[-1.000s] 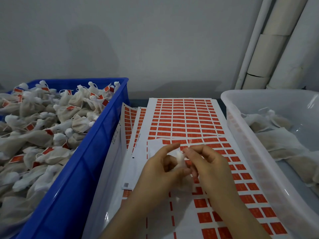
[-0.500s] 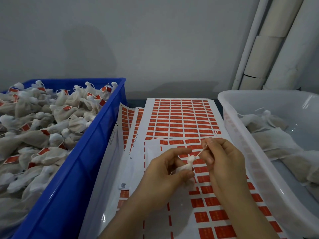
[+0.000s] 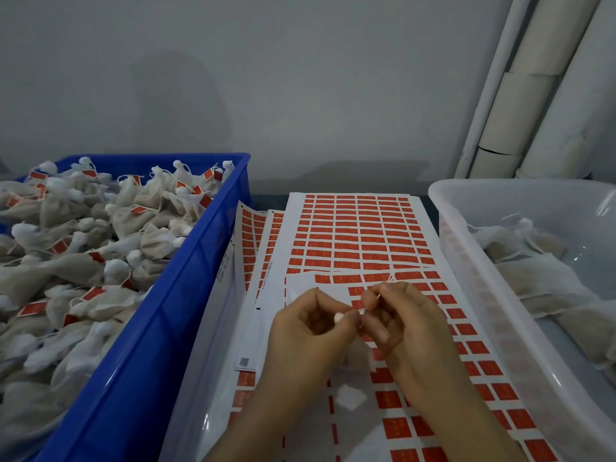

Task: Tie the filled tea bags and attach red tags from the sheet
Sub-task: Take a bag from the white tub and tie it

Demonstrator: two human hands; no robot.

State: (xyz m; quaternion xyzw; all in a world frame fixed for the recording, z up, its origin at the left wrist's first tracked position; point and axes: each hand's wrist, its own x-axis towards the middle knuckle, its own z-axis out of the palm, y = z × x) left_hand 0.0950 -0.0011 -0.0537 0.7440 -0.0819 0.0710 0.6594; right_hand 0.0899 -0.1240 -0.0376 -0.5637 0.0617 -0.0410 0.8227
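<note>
Tea bag point(image 3: 339, 317), seen only as a small white tip, sits at the centre of the frame inside the curled fingers of the left hand point(image 3: 310, 331), which grips it; the rest of the bag is hidden behind the fingers. Touching it on the right, the right hand point(image 3: 400, 323) pinches a thin pale string point(image 3: 372, 301) between thumb and forefinger, the string running from the bag up to the fingertips. Both hands hover over the sheet of red tags point(image 3: 358, 235), which lies flat in the middle of the frame; several tags are missing from its rows near the hands. Print on the red tags is too small to read. More tag sheets point(image 3: 253, 248) fan out from under its left edge, and a small square code mark point(image 3: 244, 362) shows on a white margin at lower centre. At left, a blue crate point(image 3: 186, 295) holds a heap of tied tea bags with red tags point(image 3: 100, 235). At right, a clear plastic tub point(image 3: 466, 261) holds untied filled bags point(image 3: 540, 275). White pipes point(image 3: 533, 95) stand in the upper right against a grey wall point(image 3: 266, 78).
</note>
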